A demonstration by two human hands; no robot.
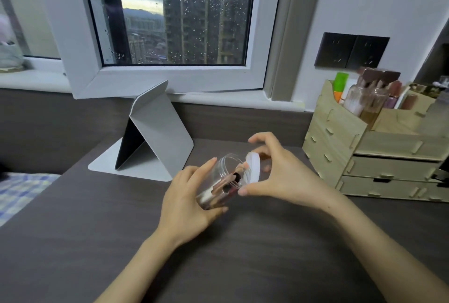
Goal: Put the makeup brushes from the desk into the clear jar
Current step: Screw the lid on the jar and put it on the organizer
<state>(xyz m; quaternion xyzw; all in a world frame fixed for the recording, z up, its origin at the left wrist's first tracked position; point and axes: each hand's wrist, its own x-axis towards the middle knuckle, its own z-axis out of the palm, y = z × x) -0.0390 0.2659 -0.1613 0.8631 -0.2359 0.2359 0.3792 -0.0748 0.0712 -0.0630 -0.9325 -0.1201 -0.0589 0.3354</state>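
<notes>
So my left hand is wrapped around the clear jar, fingers curled over the far side and thumb on the near side, holding it tilted w/ the open mouth pointing up and to the right, lifted a bit off the dark table afaict. Makeup brushes are inside the jar already, handles down toward my palm, dark bristle ends near the mouth. It's blurry so can't count them tbh.

Right hand has the white lid pinched between thumb and fingers, half-open grip, lid on edge right at the jar's mouth, touching or nearly touching the rim, not seated on it. Index finger is sticking up loose above.

Other stuff: gray folding tablet stand sits behind the jar on the table, toward the window, which has rain drops on the glass and tower blocks outside. Wooden drawer organizer is off to the right, well apart from my hands, w/ bottles and another bunch of brushes standing in the top. Black wall sockets above it. Checkered bedding at the left edge.
</notes>
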